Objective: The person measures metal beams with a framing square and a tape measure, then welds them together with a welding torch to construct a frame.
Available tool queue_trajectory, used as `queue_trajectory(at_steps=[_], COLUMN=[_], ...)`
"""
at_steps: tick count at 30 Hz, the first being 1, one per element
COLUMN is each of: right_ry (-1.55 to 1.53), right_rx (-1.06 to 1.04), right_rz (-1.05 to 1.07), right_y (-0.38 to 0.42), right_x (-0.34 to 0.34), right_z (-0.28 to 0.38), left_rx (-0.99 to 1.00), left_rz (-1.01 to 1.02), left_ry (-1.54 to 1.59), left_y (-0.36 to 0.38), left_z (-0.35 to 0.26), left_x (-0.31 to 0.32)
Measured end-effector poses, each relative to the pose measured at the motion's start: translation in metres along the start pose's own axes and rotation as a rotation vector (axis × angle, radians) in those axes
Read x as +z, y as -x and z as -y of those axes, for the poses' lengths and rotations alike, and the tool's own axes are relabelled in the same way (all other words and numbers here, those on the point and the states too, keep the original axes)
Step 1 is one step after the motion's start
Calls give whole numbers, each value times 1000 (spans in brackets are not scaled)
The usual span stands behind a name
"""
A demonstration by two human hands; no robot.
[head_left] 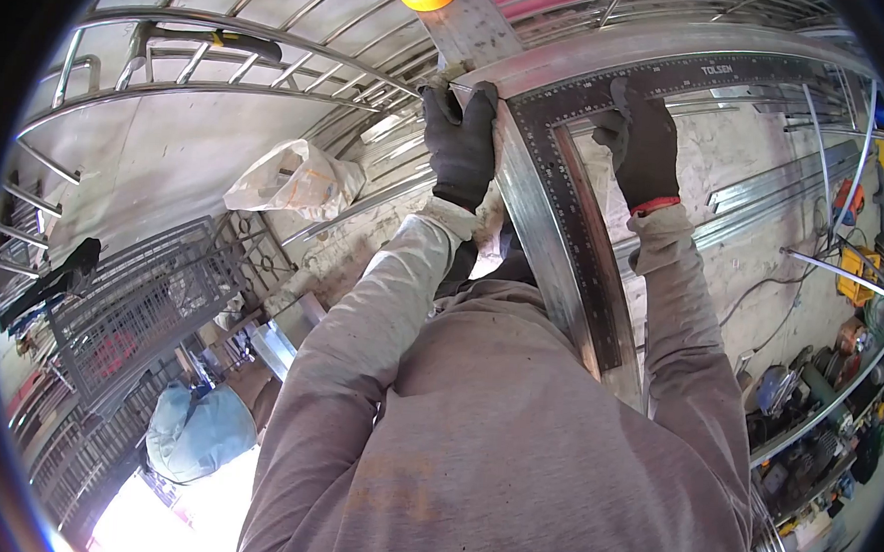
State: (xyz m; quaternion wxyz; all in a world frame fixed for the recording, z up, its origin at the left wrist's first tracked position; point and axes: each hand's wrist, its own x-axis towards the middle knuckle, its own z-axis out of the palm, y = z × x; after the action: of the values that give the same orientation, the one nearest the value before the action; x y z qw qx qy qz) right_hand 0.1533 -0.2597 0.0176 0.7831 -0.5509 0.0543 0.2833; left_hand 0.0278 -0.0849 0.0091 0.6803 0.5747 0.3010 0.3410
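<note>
Head view: corner could drift out of square

Risk, my read: the black L-shaped steel square marked TOLSEN lies along two silver rectangular metal tubes, the far tube running crosswise and the near tube running back to the torso. If pressure at the corner is uneven, a tube could pivot or the square could slide. A bump from the torso or right forearm at the near tube's end could do the same.

Pose: both arms reach forward, hands apart, dark gloves on. Left hand is at the corner, thumb and fingers spread; can't tell how tightly it grips. Right hand looks clamped on the square's far leg, index finger over it, thumb by the inner edge; finger undersides hidden.
</note>
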Motion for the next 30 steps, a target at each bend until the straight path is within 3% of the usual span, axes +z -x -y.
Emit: queue_trajectory(at_steps=[4, 27, 30], right_ry=[3, -23, 153], right_rx=[-4, -41, -166], right_rz=[15, 1, 62], right_y=[-2, -5, -10], right_x=[-3, -8, -12], right_z=[-1, -12, -17], left_rx=[-69, -42, -30], left_rz=[-11, -31, -32], left_ry=[-28, -58, -60], left_y=[1, 2, -1], left_z=[4, 3, 4], left_x=[-4, -6, -4])
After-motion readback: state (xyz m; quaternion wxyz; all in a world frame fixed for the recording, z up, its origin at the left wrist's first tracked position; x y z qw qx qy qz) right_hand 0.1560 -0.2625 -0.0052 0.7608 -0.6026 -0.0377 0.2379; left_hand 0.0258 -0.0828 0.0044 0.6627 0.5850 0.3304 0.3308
